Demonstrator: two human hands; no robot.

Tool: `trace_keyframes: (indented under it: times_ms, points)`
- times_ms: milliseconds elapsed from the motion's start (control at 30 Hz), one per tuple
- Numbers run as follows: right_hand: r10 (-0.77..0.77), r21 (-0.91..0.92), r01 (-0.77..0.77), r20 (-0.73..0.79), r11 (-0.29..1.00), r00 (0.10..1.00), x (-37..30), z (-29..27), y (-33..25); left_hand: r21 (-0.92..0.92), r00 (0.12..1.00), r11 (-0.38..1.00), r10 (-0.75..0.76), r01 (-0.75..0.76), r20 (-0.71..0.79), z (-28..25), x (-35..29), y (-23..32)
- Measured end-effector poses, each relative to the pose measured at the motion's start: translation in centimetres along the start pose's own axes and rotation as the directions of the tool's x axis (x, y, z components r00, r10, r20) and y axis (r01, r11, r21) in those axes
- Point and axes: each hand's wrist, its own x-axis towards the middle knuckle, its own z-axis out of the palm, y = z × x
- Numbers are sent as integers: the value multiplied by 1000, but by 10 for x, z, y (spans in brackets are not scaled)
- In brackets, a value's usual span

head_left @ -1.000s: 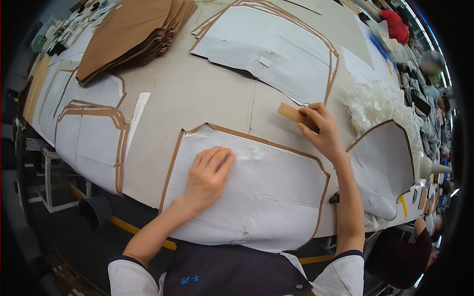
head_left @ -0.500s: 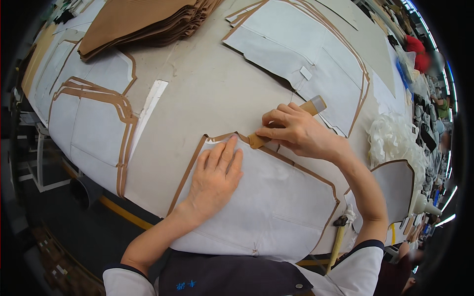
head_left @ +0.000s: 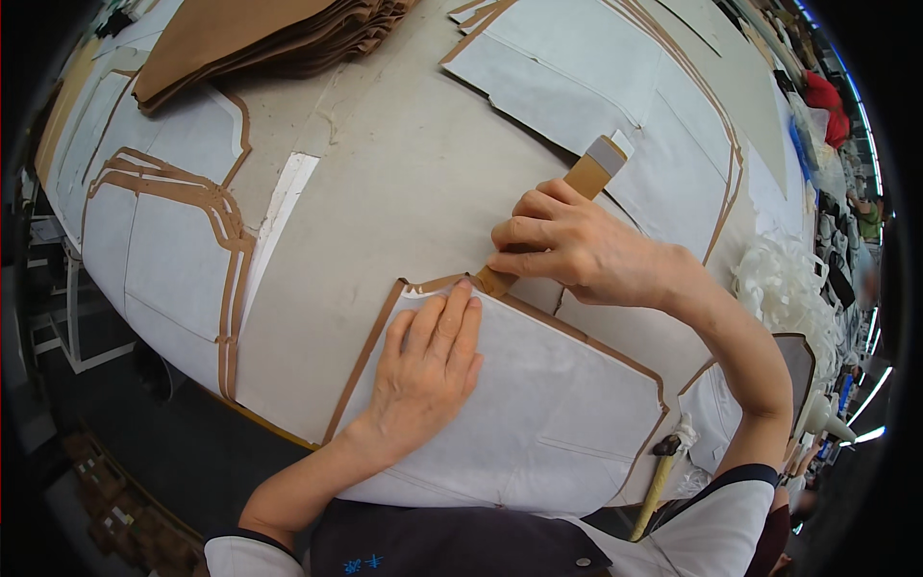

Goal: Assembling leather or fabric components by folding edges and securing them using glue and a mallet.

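Right hand [head_left: 582, 250]: fingers closed round the wooden tool [head_left: 592, 171], long axis slanting down-left to the panel's brown edge [head_left: 553, 321]. Left hand [head_left: 423, 370], flat on the white panel [head_left: 538, 394], has my fingertips just left of the tool's end.

The beige tabletop [head_left: 385, 202] supports a brown-edged white panel [head_left: 538, 404]. A white strip [head_left: 288, 197] lies left of the panel.

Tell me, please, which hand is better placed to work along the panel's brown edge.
Probably the right hand: it holds the tan tool at the brown edge, while the left hand rests on the white panel.
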Motion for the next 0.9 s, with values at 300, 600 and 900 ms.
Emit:
trace_keyframes:
  times_ms: [300,600,900]
  points:
    - [-131,-84,135,45,987,990,26,-7,10,8,1000,1000,-4,4,1,0,-2,-2]
    - [-227,-115,241,123,964,966,50,-15,15,-2,1000,1000,0,0,-21,-1,0,-4]
    - [-286,-115,300,121,947,950,62,-14,17,14,1000,1000,11,-12,13,-5,-1,-6]
